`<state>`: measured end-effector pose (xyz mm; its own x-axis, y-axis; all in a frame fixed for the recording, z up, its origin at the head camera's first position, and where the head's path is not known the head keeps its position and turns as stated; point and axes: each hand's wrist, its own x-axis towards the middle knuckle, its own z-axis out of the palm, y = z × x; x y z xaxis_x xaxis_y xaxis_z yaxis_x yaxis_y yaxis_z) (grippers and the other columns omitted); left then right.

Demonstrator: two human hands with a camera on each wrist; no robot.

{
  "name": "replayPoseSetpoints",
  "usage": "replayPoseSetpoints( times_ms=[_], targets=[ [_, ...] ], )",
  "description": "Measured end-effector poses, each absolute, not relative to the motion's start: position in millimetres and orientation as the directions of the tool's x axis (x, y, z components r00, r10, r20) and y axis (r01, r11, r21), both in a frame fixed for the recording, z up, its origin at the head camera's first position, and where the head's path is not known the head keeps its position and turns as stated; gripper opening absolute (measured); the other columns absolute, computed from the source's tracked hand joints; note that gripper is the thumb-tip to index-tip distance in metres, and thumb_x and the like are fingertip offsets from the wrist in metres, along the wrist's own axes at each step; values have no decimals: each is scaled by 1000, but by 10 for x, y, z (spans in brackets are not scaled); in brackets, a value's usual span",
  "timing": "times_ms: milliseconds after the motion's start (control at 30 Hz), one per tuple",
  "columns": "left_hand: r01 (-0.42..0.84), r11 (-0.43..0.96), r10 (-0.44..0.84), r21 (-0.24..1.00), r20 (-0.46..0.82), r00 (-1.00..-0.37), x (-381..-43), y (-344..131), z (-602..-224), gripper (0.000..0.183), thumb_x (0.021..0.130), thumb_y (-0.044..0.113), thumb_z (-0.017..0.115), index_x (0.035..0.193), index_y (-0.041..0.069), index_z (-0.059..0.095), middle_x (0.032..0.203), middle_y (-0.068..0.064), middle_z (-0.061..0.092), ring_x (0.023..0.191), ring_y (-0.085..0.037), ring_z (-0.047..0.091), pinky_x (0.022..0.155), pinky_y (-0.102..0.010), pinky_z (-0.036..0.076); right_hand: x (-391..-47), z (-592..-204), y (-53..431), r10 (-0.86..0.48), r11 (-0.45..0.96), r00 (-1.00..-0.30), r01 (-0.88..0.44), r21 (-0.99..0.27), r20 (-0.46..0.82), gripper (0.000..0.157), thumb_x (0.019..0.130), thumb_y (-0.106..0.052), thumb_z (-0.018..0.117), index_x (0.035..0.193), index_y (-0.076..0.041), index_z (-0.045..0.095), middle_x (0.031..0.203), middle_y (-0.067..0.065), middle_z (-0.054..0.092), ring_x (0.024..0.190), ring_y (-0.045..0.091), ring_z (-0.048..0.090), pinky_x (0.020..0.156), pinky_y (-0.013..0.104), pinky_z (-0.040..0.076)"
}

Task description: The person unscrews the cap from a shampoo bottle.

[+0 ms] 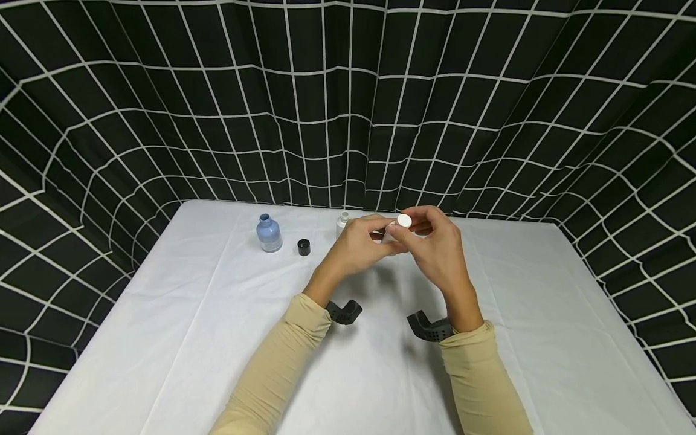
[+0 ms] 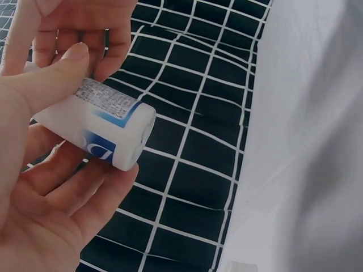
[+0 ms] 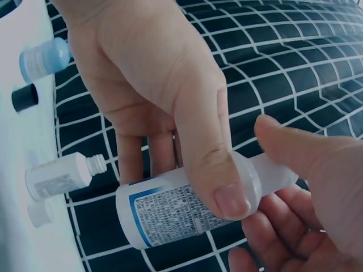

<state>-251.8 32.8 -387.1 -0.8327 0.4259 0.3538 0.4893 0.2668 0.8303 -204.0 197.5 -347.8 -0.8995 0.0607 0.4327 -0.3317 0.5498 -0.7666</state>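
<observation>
Above the table my left hand (image 1: pixel 356 243) grips a white bottle (image 3: pixel 170 218) with a blue-edged label of fine print. Its thumb lies along the bottle's side and the fingers support it from beneath, as the left wrist view shows. At the bottle's other end, my right hand (image 1: pixel 441 251) has its thumb and fingers around the white cap (image 3: pixel 274 173). The bottle is tilted, its cap end towards me in the head view. Behind my left hand stands an uncapped white bottle (image 3: pixel 57 177), partly hidden in the head view.
A blue bottle (image 1: pixel 269 234) without a cap stands on the left of the white-covered table (image 1: pixel 179 338). Beside it sits a black cap (image 1: pixel 304 247). A small white cap (image 3: pixel 41 212) is near the uncapped white bottle. A black-and-white checked curtain (image 1: pixel 337 96) hangs behind the table.
</observation>
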Motion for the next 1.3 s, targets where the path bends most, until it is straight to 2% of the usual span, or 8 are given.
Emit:
replayPoseSetpoints(
  times_ms=[200, 500, 767, 867, 967, 1067, 1167, 1300],
  targets=[
    [477, 253, 442, 842, 338, -831, -2494, 324, -3850, 38, 86, 39, 82, 122, 30, 74, 124, 15, 71, 110, 1, 65, 90, -18, 57, -2027, -3480, 1972, 35, 575, -863, -396, -716, 504, 29, 84, -20, 86, 104, -3, 74, 98, 9, 69, 89, 21, 67, 82, 16, 52],
    [554, 256, 540, 792, 358, -762, -2497, 242, -3807, 39, 90, 38, 78, 128, 32, 71, 128, 15, 70, 119, 2, 62, 96, -22, 54, -2038, -3490, 2028, -72, 526, -801, -537, -659, 594, 20, 83, -12, 85, 93, -4, 69, 89, 5, 67, 84, 8, 59, 70, 17, 46],
    [586, 191, 609, 787, 373, -700, -2535, 205, -3819, 32, 90, 32, 79, 121, 23, 73, 118, 9, 74, 107, -4, 64, 94, -24, 54, -2034, -3470, 2046, -141, 466, -798, -576, -672, 586, 19, 84, -7, 83, 89, -6, 65, 87, -1, 62, 82, 8, 56, 60, 23, 42],
    [576, 173, 624, 799, 364, -691, -2547, 189, -3826, 28, 91, 31, 78, 117, 23, 74, 113, 11, 74, 104, -5, 63, 94, -24, 54, -2035, -3464, 2051, -172, 452, -791, -593, -666, 588, 19, 84, -7, 83, 90, -7, 65, 87, -1, 62, 82, 8, 55, 63, 23, 42],
    [543, 145, 651, 827, 334, -682, -2550, 160, -3821, 21, 91, 28, 78, 110, 22, 73, 101, 8, 73, 95, -8, 64, 88, -24, 55, -2038, -3453, 2072, -232, 413, -776, -624, -663, 586, 13, 87, -4, 79, 94, -8, 69, 91, 0, 65, 88, 6, 58, 74, 21, 46],
    [533, 123, 670, 837, 326, -667, -2551, 126, -3799, 15, 91, 25, 77, 103, 19, 72, 90, 5, 70, 86, -11, 63, 85, -25, 56, -2034, -3435, 2105, -294, 371, -754, -656, -658, 587, 16, 89, 0, 75, 102, -9, 74, 96, 0, 67, 95, 5, 60, 84, 20, 48],
    [546, 108, 677, 831, 341, -652, -2558, 102, -3781, 16, 90, 24, 78, 103, 17, 72, 89, 4, 70, 85, -12, 65, 85, -27, 57, -2023, -3424, 2128, -323, 376, -745, -667, -643, 584, 21, 91, -1, 74, 109, -10, 76, 97, -1, 67, 96, 4, 60, 83, 20, 48],
    [547, 130, 672, 827, 332, -662, -2563, 91, -3785, 19, 90, 27, 79, 106, 19, 73, 90, 6, 72, 86, -10, 66, 87, -26, 57, -2007, -3430, 2125, -310, 425, -764, -643, -637, 565, 24, 92, -5, 75, 114, -11, 75, 97, -3, 66, 94, 5, 59, 77, 23, 48]
  ],
)
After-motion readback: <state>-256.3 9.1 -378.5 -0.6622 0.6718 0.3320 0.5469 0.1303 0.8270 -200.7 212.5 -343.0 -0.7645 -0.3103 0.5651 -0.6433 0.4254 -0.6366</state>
